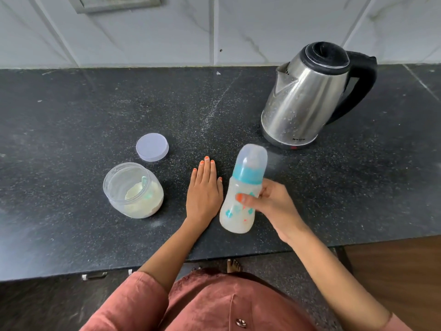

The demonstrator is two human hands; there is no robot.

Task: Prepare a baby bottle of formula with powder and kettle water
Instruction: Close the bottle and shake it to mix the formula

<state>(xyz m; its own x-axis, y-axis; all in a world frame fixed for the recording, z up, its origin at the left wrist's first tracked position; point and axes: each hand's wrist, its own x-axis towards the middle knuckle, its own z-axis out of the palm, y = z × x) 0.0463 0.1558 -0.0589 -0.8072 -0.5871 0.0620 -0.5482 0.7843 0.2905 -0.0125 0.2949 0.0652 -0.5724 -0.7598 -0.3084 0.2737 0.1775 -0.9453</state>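
Note:
A baby bottle (241, 201) with a teal collar and clear cap, filled with milky liquid, is held above the black counter (71, 115) by my right hand (269, 206), which grips its middle. The bottle looks slightly blurred. My left hand (204, 189) lies flat on the counter just left of the bottle, fingers straight. An open clear jar (133, 191) of pale formula powder with a teal scoop inside stands further left. Its round lid (152, 147) lies behind it. A steel kettle (307, 96) with a black lid and handle stands at the back right.
White marble-look wall tiles (214, 27) rise behind the counter. The counter's front edge runs across the lower frame, with floor and a bare foot (233, 265) below it. A wooden surface (393, 271) shows at the lower right.

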